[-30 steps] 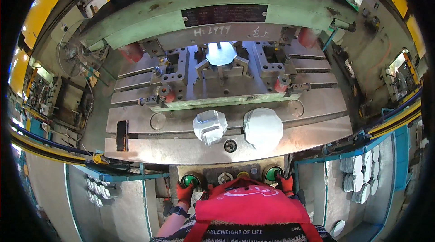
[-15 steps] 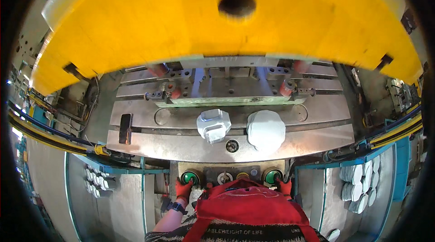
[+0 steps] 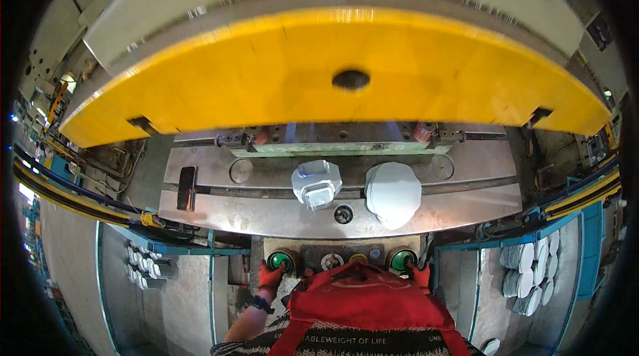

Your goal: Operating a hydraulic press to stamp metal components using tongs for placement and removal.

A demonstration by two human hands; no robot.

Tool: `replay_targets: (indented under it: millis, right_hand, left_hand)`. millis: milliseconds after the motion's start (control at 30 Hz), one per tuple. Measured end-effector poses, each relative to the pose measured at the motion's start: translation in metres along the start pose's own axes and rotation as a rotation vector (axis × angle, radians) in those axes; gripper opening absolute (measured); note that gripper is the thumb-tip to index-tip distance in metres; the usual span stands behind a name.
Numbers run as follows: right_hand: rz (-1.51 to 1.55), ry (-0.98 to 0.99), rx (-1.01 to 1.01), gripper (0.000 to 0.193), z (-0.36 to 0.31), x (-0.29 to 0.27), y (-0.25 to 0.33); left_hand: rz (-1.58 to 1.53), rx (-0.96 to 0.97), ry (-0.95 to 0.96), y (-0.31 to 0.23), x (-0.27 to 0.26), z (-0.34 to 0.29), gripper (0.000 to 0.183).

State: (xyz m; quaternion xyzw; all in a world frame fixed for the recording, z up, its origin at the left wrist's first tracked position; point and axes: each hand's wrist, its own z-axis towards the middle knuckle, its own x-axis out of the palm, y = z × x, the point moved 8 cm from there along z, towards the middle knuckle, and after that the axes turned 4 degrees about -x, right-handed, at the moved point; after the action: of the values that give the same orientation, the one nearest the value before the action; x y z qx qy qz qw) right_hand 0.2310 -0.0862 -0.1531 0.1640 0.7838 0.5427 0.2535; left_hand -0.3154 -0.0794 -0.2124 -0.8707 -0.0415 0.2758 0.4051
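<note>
My left hand (image 3: 269, 277), in a red glove, is closed at the side of a round housing, a finger reaching onto its green push button (image 3: 280, 261). At the matching green push button (image 3: 401, 261) on the right is my red-gloved right hand (image 3: 420, 277), closed against the housing and partly hidden by the red apron. Beyond them on the steel press bed lie a formed, stepped silvery metal part (image 3: 317, 184) and a stack of flat pale metal blanks (image 3: 393, 195). The yellow press ram (image 3: 299, 76) hangs over the die (image 3: 333, 148) and hides most of it.
A dark phone (image 3: 187, 188) lies at the left of the press bed (image 3: 219, 213). Formed parts (image 3: 146, 267) sit in rows on the left side table; stacked blanks (image 3: 526, 269) stand on the right one. Yellow-and-black guard rails (image 3: 73, 196) flank the press.
The yellow ram has come down toward the die, covering more of it, and the pale machine part above now shows. Both hands stay at the green buttons.
</note>
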Motion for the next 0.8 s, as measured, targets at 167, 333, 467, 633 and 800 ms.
replay_targets:
  millis: [167, 333, 467, 633, 800]
  right_hand:
    - [0.031, 0.153, 0.132, 0.054, 0.012, 0.003, -0.020]
    - [-0.140, 0.184, 0.126, 0.042, 0.015, 0.001, -0.014]
    - [-0.149, 0.117, 0.060, 0.043, 0.017, -0.011, -0.041]
    - [-0.018, 0.098, 0.103, 0.041, 0.005, -0.002, -0.011]
    - [-0.054, 0.089, 0.155, 0.045, 0.007, -0.010, -0.050]
  left_hand:
    - [1.137, -0.027, 0.523, -0.073, -0.042, 0.012, 0.081]
    - [0.771, 0.669, -0.103, -0.330, -0.061, -0.028, 0.032]
    - [0.555, 1.248, -0.213, -0.477, 0.003, -0.068, 0.045]
    - [0.594, 1.549, -0.351, -0.570, 0.099, -0.055, 0.045]
    - [0.948, 1.183, -0.039, -0.610, 0.182, 0.004, 0.048]
